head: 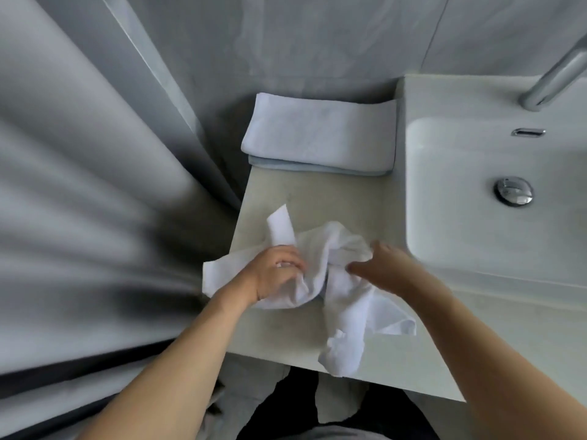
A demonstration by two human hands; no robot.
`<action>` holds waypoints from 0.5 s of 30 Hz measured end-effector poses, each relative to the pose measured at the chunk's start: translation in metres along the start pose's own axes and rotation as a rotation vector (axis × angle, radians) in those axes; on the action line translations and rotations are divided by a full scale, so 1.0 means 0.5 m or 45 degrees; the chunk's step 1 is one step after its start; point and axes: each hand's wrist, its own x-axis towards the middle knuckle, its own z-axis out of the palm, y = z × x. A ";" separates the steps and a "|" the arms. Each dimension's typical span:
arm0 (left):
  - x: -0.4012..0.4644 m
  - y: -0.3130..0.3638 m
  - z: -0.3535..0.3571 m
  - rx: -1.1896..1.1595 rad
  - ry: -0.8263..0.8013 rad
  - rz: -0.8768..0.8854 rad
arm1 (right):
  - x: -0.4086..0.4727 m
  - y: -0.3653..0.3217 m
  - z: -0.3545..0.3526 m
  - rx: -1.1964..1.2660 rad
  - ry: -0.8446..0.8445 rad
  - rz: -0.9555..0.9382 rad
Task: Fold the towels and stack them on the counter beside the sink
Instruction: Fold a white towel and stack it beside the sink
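A: Two surfaces in view: grey shower curtain point(79, 201) filling the left, pale counter point(333, 192) in the middle, white sink point(460, 217) set in at right.

B: Towels?

A: Folded stack point(317, 134) at the counter's back edge, against the wall, just left of the sink. White towel on top, a bluish one under it. Crumpled white towel point(336, 281) lies at the near edge, one end hanging over the front.

B: Hands?

A: Left hand point(273, 271) on the towel's left part, fingers curled, pinching a fold. Right hand point(381, 265) on the bunched middle, fingers spread flat, not gripping.

B: Small stuff?

A: Chrome faucet point(556, 77) top right, drain plug point(513, 190) in the basin.
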 end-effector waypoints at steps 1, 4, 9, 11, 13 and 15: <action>0.002 -0.019 -0.006 -0.158 0.117 -0.014 | 0.014 -0.028 -0.006 -0.023 0.127 -0.038; 0.003 -0.070 -0.037 -0.133 0.696 0.062 | 0.075 -0.132 -0.004 0.026 0.235 -0.264; 0.035 -0.139 -0.102 0.406 0.416 -0.266 | 0.186 -0.253 0.064 -0.183 -0.022 -0.354; 0.041 -0.160 -0.113 0.491 0.305 -0.393 | 0.218 -0.258 0.097 -0.102 -0.135 -0.254; 0.041 -0.178 -0.113 0.500 0.273 -0.473 | 0.238 -0.252 0.125 -0.028 -0.152 -0.160; 0.042 -0.192 -0.116 0.520 0.371 -0.512 | 0.251 -0.251 0.139 -0.066 -0.193 -0.146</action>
